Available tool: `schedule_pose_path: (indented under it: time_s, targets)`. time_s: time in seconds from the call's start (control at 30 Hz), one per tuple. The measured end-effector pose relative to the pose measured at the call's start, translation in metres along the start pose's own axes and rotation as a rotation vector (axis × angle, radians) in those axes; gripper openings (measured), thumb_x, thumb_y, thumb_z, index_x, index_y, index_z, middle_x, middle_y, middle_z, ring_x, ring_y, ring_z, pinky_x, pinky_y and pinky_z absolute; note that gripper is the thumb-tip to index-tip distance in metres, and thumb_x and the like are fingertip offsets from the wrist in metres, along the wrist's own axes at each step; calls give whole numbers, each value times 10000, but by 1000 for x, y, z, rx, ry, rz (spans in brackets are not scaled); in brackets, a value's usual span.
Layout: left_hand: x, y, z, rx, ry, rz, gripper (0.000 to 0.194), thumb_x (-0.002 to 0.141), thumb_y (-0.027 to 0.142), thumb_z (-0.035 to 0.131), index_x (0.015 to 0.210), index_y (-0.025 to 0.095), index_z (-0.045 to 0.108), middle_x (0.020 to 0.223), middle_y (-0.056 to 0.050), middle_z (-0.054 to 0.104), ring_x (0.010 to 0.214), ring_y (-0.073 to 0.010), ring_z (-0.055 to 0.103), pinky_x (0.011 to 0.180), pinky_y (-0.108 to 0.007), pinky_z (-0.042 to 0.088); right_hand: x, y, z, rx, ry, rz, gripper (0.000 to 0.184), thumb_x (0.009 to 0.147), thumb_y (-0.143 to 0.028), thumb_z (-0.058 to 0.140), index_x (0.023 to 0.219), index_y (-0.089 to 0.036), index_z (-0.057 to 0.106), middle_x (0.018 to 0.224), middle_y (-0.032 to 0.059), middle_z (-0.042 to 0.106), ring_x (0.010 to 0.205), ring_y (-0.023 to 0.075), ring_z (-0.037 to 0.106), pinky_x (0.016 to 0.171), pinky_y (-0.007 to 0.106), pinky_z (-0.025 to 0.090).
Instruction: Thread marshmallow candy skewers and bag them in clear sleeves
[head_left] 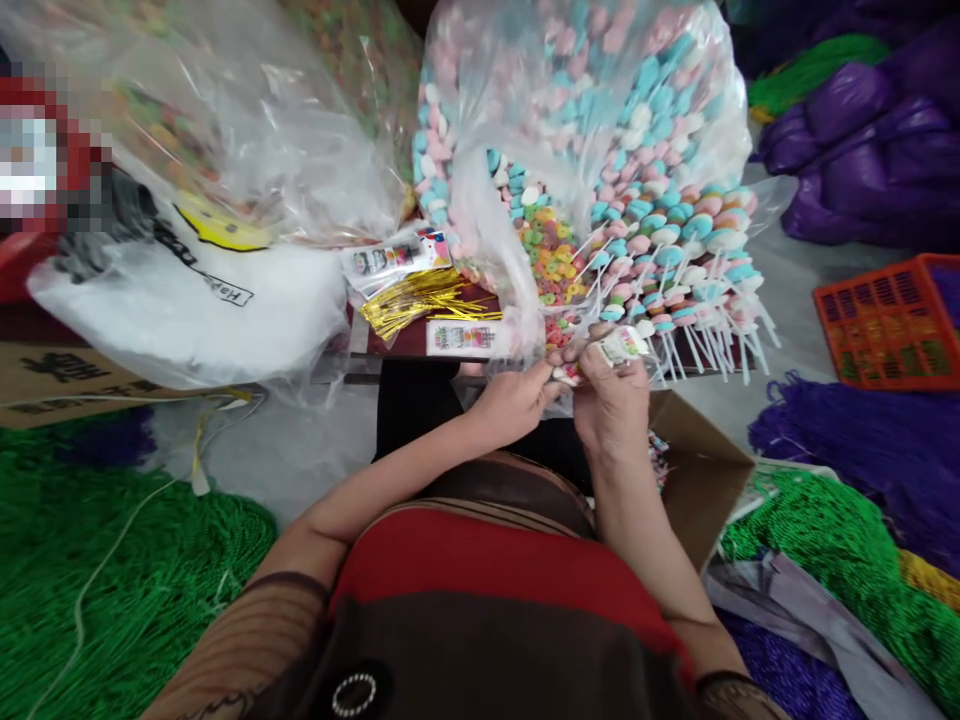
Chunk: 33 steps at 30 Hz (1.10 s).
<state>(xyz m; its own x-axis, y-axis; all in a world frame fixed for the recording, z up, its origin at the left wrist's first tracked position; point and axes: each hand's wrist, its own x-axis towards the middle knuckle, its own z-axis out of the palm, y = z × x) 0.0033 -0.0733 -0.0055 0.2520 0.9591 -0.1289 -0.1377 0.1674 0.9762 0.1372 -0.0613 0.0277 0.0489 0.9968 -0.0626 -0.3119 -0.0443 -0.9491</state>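
My right hand (606,392) is closed round a small white plastic packet (624,345) with coloured print. The fingers of my left hand (519,402) are pinched together at the packet's left end, close against the right fingertips. Just beyond lie gummy rings (551,250), yellow, red and green, in an opened clear bag. To the right, many candy skewers (675,260) of pink, blue and white sweets are piled with their white sticks outward. Gold twist ties (412,302) and flat printed bags (459,338) rest on the table left of my hands.
A big clear bag of pink and blue candies (585,80) stands at the back. A white plastic bag (195,310) covers the table's left. Below on the right are a cardboard box (709,480) and an orange crate (892,320). Green strands (112,580) cover the floor at left.
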Motion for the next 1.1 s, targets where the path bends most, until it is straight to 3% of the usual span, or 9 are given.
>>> schedule_pose_path:
  time_s: [0.13, 0.2, 0.33, 0.43, 0.5, 0.57, 0.73, 0.9, 1.1]
  targets:
    - [-4, 6, -7, -384, -482, -208, 574, 799, 775, 667, 796, 222, 517, 484, 123, 316, 375, -72, 292, 499, -258, 399, 0, -12, -9, -17, -239, 65, 523, 679, -561, 916, 1066, -280, 703, 949, 39, 770, 909, 256, 757, 817, 423, 634]
    - [-6, 11, -10, -409, -517, -203, 582, 818, 789, 629, 837, 219, 511, 495, 134, 290, 368, -66, 273, 493, -264, 418, 3, -14, -9, -34, -254, 38, 477, 684, -531, 925, 1043, -290, 722, 927, 34, 781, 913, 261, 763, 799, 419, 644]
    - [-7, 14, -21, 170, -143, 99, 445, 983, 648, 476, 918, 214, 552, 630, 37, 508, 538, -131, 512, 586, -272, 450, 12, -4, 5, -86, -110, -120, 317, 746, -444, 908, 975, -307, 737, 894, 1, 777, 893, 217, 759, 831, 374, 646]
    - [-6, 12, -38, 526, 113, 239, 335, 1000, 524, 516, 878, 215, 562, 738, -16, 605, 694, -175, 602, 652, -280, 448, 23, 9, 23, -170, -79, -207, 322, 765, -441, 896, 1013, -319, 729, 971, -13, 774, 898, 182, 748, 843, 334, 633]
    - [-4, 11, -54, 434, 228, 227, 330, 994, 516, 558, 857, 216, 576, 692, 2, 582, 665, -160, 584, 625, -262, 427, 32, 18, 35, -257, -144, -197, 314, 841, -499, 818, 1082, -325, 718, 1019, -3, 771, 913, 180, 741, 815, 327, 626]
    - [0, 14, -71, 167, 348, 175, 349, 983, 525, 609, 828, 213, 589, 608, 39, 504, 559, -117, 514, 557, -235, 387, 45, 27, 45, -385, -246, -190, 298, 928, -523, 708, 1140, -313, 711, 1030, 15, 773, 937, 190, 735, 809, 341, 614]
    - [17, 25, -105, -419, 574, 31, 374, 984, 452, 659, 731, 205, 538, 496, 109, 299, 372, -35, 243, 429, -183, 308, 77, 51, 66, -1012, -453, -318, 129, 930, -279, 661, 980, -220, 764, 1001, 71, 786, 1003, 267, 713, 950, 426, 543]
    - [23, 23, -112, -508, 592, -33, 376, 1026, 434, 593, 744, 202, 506, 457, 125, 307, 334, -31, 242, 393, -160, 311, 87, 66, 85, -1442, -485, -301, 156, 924, -213, 615, 950, -185, 766, 1062, 141, 759, 1000, 292, 681, 889, 400, 503]
    - [22, 16, -113, -503, 568, -13, 411, 975, 526, 650, 760, 206, 511, 455, 135, 311, 333, -29, 255, 406, -167, 361, 93, 70, 86, -1450, -477, -246, 241, 959, -205, 519, 852, -195, 734, 991, 125, 749, 930, 261, 666, 817, 358, 471]
